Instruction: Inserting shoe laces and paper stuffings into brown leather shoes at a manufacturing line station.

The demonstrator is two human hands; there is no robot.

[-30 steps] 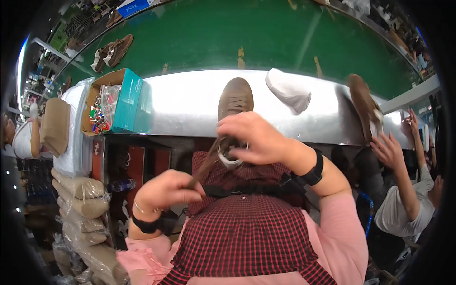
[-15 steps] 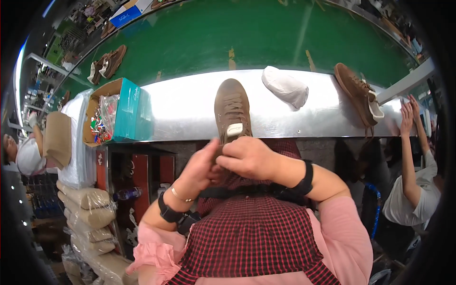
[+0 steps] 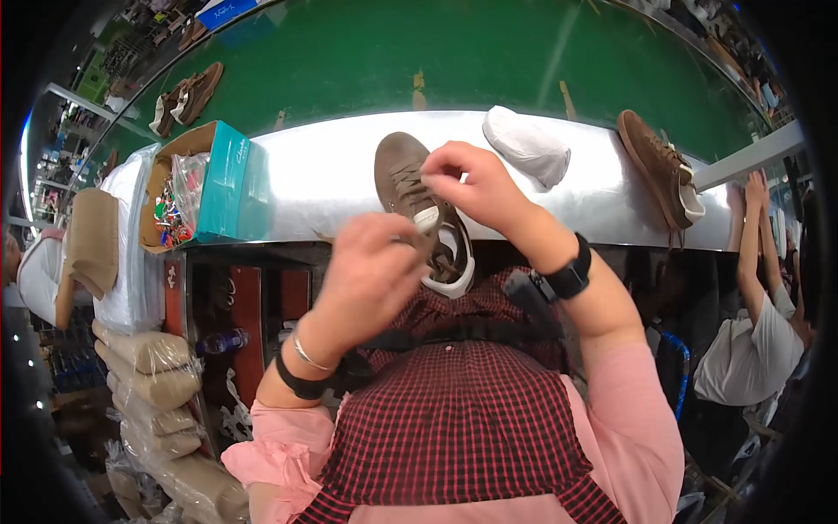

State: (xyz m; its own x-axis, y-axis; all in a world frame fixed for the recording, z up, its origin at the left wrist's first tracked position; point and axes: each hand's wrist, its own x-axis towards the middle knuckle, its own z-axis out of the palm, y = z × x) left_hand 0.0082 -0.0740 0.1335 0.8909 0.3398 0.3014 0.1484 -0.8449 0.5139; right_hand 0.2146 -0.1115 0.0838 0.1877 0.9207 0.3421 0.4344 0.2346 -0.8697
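Note:
A brown lace-up shoe (image 3: 394, 157) with a white tongue label and white-edged collar lies toe-away, its heel overhanging the near edge of the metal table. My right hand (image 3: 484, 183) is just right of its laces (image 3: 408, 183), thumb and forefinger pinched together; whatever is between them is too small to make out. Over the shoe's left side, near the tongue, my left hand (image 3: 367, 271) is smeared by motion, and its fingers cannot be read clearly. It hides part of the shoe's left side.
A white paper-wrapped bundle (image 3: 528, 144) and another brown shoe (image 3: 655, 166) lie to the right on the metal table (image 3: 305, 183). At left stands a teal box (image 3: 231, 188) of small coloured packets. A brown pair (image 3: 188, 98) rests on the green surface (image 3: 349, 70). Another person's hands (image 3: 756, 192) are at far right.
My hands have come apart from in front of the heel: the right has moved up beside the laces, the left stays lower left. The shoe has tilted, its toe leftward, and its opening now shows.

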